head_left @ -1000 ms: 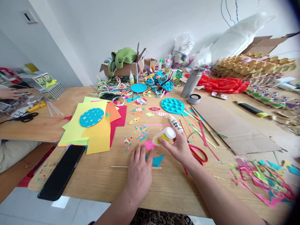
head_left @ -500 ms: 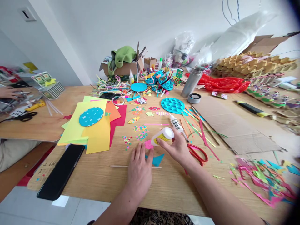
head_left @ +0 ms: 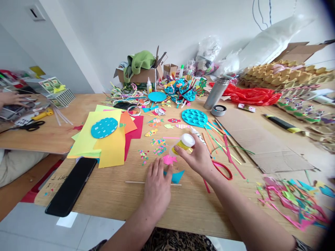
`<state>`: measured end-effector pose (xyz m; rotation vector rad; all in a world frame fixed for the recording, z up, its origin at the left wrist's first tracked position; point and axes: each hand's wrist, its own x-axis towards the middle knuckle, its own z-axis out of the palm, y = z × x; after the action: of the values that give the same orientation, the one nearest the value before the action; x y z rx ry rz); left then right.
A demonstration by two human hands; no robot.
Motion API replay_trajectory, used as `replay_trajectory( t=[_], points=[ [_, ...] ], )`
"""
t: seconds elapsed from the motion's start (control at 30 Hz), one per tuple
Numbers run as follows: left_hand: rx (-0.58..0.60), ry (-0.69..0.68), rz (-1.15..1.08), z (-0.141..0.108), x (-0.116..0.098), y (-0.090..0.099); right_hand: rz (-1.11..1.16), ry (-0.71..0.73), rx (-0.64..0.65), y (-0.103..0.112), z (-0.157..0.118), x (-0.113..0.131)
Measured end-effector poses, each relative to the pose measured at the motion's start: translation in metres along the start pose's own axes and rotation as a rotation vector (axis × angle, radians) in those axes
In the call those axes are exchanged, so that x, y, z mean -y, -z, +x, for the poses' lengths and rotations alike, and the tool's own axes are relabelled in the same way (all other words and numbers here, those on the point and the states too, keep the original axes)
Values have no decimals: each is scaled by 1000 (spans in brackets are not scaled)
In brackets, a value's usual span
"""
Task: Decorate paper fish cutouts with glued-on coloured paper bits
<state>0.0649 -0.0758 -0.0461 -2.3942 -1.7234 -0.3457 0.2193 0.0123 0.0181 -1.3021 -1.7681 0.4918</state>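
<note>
A white glue bottle (head_left: pixel 180 145) with a yellow label is gripped in my right hand (head_left: pixel 201 158), tilted so its base points up and away from the pink paper. Under its lower end lies a pink paper fish (head_left: pixel 170 159) on the table. My left hand (head_left: pixel 157 184) rests flat, palm down, with fingertips at the fish's lower edge. Beside those fingers is a blue paper scrap (head_left: pixel 178 177), and a thin wooden stick (head_left: pixel 133 182) passes beneath the hand. Behind my right hand lies a second glue bottle (head_left: pixel 196 133), partly hidden. Red-handled scissors (head_left: pixel 225 170) sit right of my wrist.
Small paper fish (head_left: pixel 151 132) and confetti dots (head_left: pixel 143 155) lie ahead. Colored sheets (head_left: pixel 111 150) and a black phone (head_left: pixel 72 186) are left. Cardboard (head_left: pixel 256 143) and paper scraps (head_left: pixel 290 198) lie right, a steel flask (head_left: pixel 216 93) behind. Another person's hand (head_left: pixel 12 99) shows far left.
My right hand has raised the glue bottle slightly away from the pink fish, which now shows more fully. My left hand stays by it. The view has shifted a little.
</note>
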Motion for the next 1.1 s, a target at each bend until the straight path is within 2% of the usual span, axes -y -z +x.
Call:
replay_trajectory(
  t=[0.17, 0.37, 0.73, 0.9, 1.1],
  points=[
    [-8, 9, -10, 0, 0, 1, -33, 41, -6, -6, 3, 3],
    [-3, 22, -22, 0, -1, 2, -17, 12, 4, -14, -6, -7],
    [6, 18, -37, 0, -1, 4, -22, 35, 38, -17, -7, -7],
    [8, 18, -33, 0, -1, 3, -20, 26, 14, -18, -7, -8],
    [10, 13, -38, 0, -1, 3, -8, 31, 58, -16, -7, -7]
  ],
)
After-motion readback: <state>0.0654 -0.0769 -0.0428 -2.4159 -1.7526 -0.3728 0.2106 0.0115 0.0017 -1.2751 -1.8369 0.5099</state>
